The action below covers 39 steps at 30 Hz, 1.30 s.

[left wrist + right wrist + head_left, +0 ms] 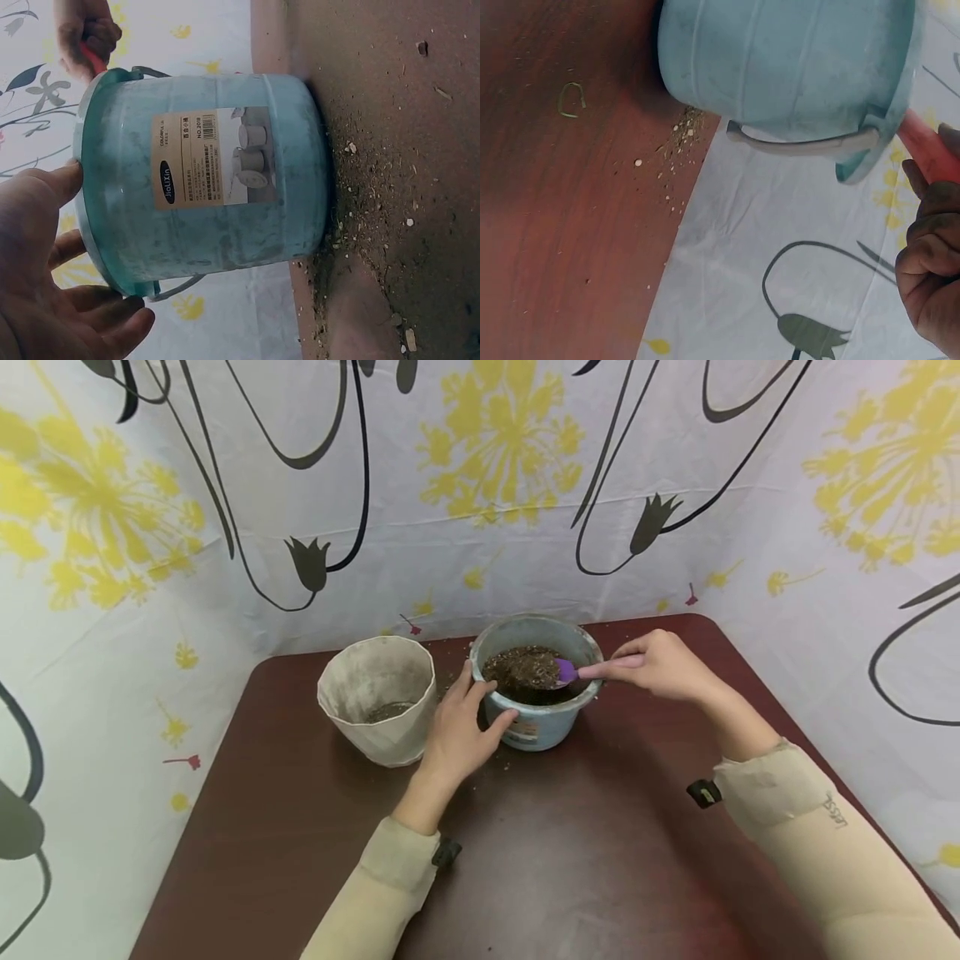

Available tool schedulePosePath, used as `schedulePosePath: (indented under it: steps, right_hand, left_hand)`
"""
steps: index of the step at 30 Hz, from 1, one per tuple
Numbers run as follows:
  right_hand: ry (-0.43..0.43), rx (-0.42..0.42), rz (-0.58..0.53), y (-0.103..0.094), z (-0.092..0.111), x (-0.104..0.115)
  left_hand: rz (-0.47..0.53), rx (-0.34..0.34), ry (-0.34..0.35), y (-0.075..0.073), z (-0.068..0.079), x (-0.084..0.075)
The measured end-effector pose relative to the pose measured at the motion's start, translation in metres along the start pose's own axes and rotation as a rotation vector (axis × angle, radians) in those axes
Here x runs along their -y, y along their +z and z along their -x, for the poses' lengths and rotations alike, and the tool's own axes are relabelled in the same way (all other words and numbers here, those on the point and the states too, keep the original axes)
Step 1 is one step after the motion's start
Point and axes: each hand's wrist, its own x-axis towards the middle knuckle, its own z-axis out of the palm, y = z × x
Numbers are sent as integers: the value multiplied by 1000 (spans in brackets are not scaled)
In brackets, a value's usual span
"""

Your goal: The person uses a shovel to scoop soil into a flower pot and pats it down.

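Observation:
A light blue bucket [536, 727] of dark soil [517, 668] stands upright near the table's far edge. My left hand [459, 731] holds its near-left rim; the left wrist view shows the thumb and fingers [112, 319] around that edge. From the right side, my right hand [663, 667] grips the pink handle of a small hand trowel [567, 672]. Its purple blade reaches inside the bucket, with soil over most of it. Only the reddish handle [928, 150] shows in the right wrist view, beyond the rim.
Left of the bucket is a whitish pot [393, 739] with a little soil at the bottom. Soil crumbs [360, 217] lie scattered on the dark red table [540, 860]. Patterned cloth [480, 568] hangs behind and on both sides. A handle [802, 145] hangs along the bucket's side.

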Motion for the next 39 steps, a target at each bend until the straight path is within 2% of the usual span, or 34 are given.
schedulePosePath:
  steps: [6, 11, 19, 24, 29, 35, 39]
  right_hand:
    - [35, -22, -43, -2, 14, -5]
    - [68, -15, -18, -5, 17, -2]
    - [90, -33, -36, -2, 18, 1]
    - [99, -47, -82, -2, 20, 1]
    - [70, -41, -126, -1, 15, 7]
    - [63, -20, -137, -5, 6, 16]
    - [56, -18, -136, -5, -2, 22]
  left_hand:
    - [24, 22, -14, -2, 0, -2]
    - [23, 13, -6, -2, -1, -3]
    - [-59, -10, 25, -3, -1, -3]
    - [-123, -15, 91, -11, -2, -5]
    - [-138, -88, 134, -29, 2, 1]
    - [-232, -176, 122, -48, 6, 18]
    - [-250, -243, 125, -58, 10, 30]
